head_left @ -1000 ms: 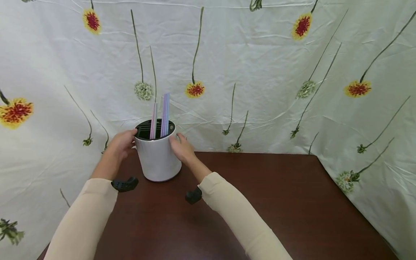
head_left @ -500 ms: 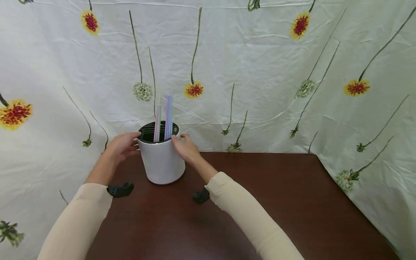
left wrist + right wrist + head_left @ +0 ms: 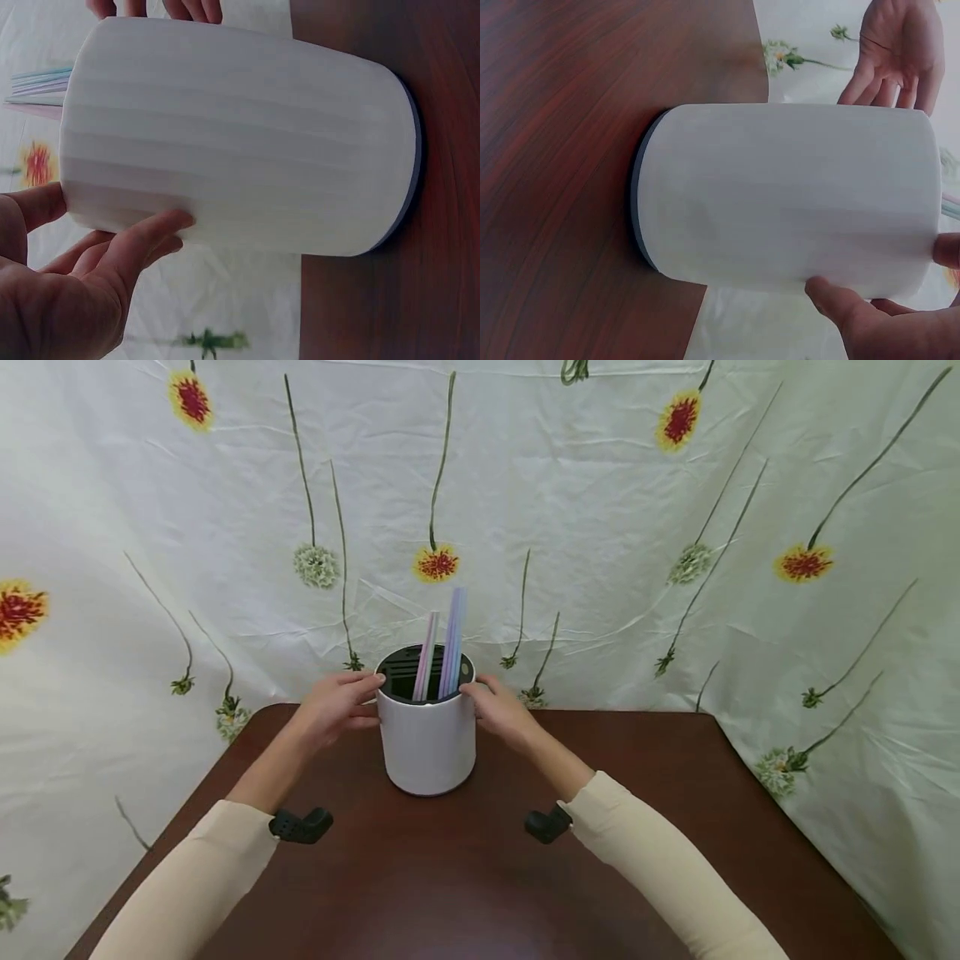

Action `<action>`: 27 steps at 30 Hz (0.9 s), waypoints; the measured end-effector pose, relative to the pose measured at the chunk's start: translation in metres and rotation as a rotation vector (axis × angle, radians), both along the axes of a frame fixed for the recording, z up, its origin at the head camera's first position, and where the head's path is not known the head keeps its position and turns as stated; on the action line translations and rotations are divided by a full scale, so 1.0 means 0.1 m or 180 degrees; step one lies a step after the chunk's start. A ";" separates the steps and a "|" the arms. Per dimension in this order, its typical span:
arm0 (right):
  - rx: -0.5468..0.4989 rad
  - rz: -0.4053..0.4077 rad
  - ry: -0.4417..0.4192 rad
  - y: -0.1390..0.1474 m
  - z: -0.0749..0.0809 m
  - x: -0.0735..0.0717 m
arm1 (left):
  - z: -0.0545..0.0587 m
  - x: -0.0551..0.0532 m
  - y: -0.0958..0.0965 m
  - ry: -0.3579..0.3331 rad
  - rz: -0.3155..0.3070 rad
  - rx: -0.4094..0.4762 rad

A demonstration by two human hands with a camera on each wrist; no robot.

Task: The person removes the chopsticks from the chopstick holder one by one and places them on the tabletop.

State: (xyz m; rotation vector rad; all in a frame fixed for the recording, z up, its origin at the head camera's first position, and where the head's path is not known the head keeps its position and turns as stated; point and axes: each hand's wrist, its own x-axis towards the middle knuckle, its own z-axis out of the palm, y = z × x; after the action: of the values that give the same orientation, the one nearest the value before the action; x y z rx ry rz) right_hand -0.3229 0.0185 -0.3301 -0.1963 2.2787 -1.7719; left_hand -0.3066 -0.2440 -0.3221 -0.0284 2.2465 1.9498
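A white round holder (image 3: 427, 747) with a black slotted top (image 3: 401, 675) stands upright at the far part of the table. Two bundles of pastel straws rise from it, a shorter pinkish one (image 3: 425, 660) and a taller lilac-blue one (image 3: 453, 643). My left hand (image 3: 341, 706) grips its left side near the rim, thumb at the upper edge and fingers on the wall. On the opposite side my right hand (image 3: 504, 710) holds it likewise, thumb at the rim. Both wrist views show the white wall (image 3: 240, 142) and the dark base ring (image 3: 639, 199) close over the tabletop.
The dark brown wooden table (image 3: 637, 827) reaches back to a white cloth (image 3: 600, 510) printed with flowers, hanging behind and at the sides. Each wrist wears a black device, the left one (image 3: 302, 827) and the right one (image 3: 549, 824), both above the table.
Both hands have moved the holder with its straws to the right and slightly nearer. Their hold at the rim stays much the same. The head view has shifted slightly.
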 end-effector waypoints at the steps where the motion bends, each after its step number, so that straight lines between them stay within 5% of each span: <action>1: -0.0072 -0.0015 -0.0065 0.07 0.00 0.01 | -0.01 -0.01 0.07 0.0011 -0.0014 -0.0008; 10: -0.0015 -0.0009 -0.0182 0.48 0.04 0.15 | -0.05 -0.04 0.40 0.0019 -0.0090 -0.0023; 27: -0.0001 -0.0247 -0.0092 1.11 0.06 0.36 | -0.07 0.14 0.89 0.0033 -0.0306 0.0063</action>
State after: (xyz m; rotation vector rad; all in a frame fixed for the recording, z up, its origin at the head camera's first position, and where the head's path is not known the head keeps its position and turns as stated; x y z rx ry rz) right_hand -0.2868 0.1292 -0.3244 -0.0826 2.2952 -1.8003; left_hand -0.2926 -0.1554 -0.3295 0.0906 2.1918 1.9266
